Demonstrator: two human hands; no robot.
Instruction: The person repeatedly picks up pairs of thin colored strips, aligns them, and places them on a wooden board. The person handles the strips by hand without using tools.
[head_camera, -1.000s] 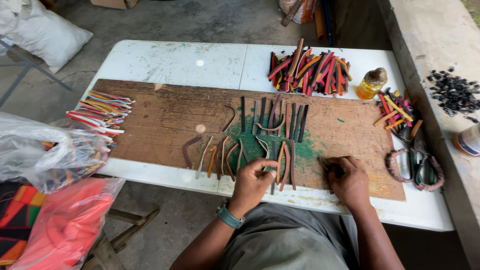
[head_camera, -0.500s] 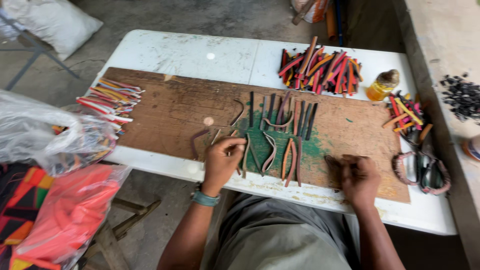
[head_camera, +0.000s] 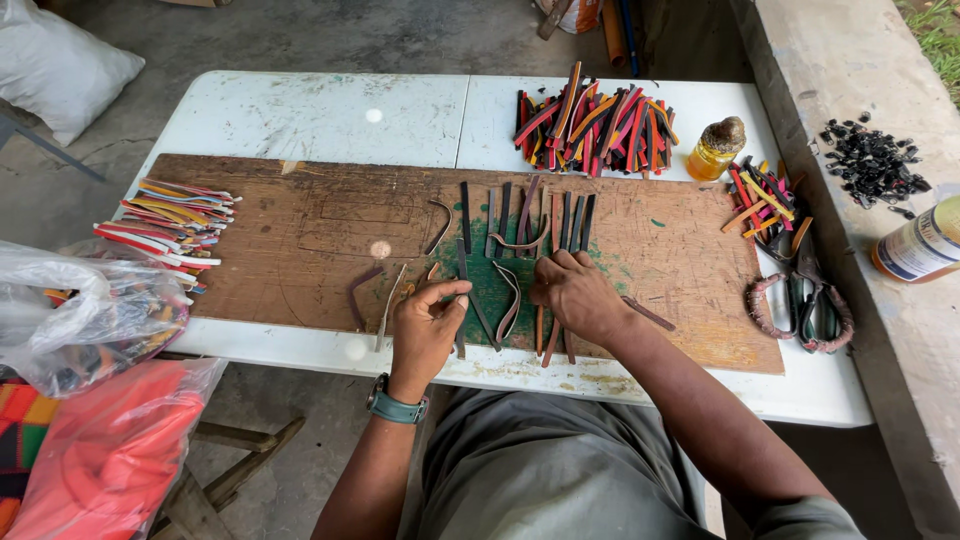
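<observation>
Left hand (head_camera: 428, 325) fingers pinch a dark strip (head_camera: 462, 300) at the brown board's (head_camera: 300, 240) near edge. Right hand (head_camera: 575, 292) lies just right, fingers curled onto the strip row (head_camera: 530, 225), grip unclear.

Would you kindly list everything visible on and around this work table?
table: one, white, centre
board: one, brown with a green stain, on the table
loose strips: many, dark, brown and orange, on the board by the hands
strip pile: one, multicoloured, far edge of the table
strip bundle: one, multicoloured, left table edge
bottle: one, amber, right of the pile
small strips: several, multicoloured, right end
scissors: count unclear, wrapped handles, right end
black bits: a heap, on the ledge
jar: one, on the ledge
plastic bags: clear and red, left
sack: one, white, floor
left hand: pinching a strip
right hand: on the strips
</observation>
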